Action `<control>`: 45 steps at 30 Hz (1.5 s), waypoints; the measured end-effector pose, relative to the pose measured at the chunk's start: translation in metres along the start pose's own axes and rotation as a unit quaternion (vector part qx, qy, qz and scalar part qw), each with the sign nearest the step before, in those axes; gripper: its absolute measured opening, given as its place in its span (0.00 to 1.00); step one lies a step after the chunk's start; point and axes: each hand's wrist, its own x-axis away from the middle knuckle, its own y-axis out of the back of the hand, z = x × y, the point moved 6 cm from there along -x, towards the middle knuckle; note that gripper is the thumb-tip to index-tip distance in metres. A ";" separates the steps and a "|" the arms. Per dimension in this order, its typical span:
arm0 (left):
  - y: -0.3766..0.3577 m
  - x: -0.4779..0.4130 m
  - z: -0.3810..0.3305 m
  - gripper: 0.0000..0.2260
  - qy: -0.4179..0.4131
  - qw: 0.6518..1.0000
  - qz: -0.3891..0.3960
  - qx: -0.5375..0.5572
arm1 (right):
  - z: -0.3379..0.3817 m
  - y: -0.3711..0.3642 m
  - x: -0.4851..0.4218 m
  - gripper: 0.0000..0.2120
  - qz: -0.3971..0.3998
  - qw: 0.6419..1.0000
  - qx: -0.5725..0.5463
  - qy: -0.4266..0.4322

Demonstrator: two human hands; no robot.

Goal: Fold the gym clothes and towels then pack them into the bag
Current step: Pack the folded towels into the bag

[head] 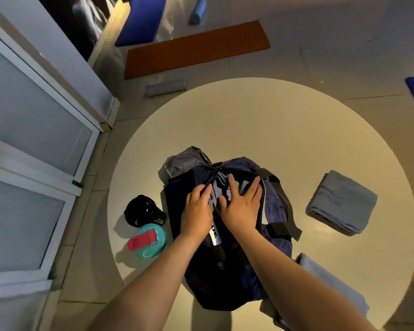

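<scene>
The round table (261, 120) fills the view. A navy bag (225, 283) lies on its near half, from the centre towards 6 o'clock, with its mouth open at the far end. Both forearms reach in from 6 o'clock, side by side, over the bag. The right hand (240, 207) lies flat with its fingers spread, pressing a grey garment (219, 185) down inside the mouth. The left hand (197, 211) has its fingers curled over the bag's edge, gripping it. At 3 o'clock of the bag sits a folded grey towel (342, 203); at 5 o'clock, a pale towel (328, 280). A black cap (141, 210) is at 9 o'clock and a teal bottle (151, 242) at 8.
</scene>
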 end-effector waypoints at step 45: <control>-0.151 0.103 -0.143 0.23 -0.043 0.940 0.332 0.066 | -0.224 0.063 0.136 0.16 0.012 0.974 -0.107 -0.198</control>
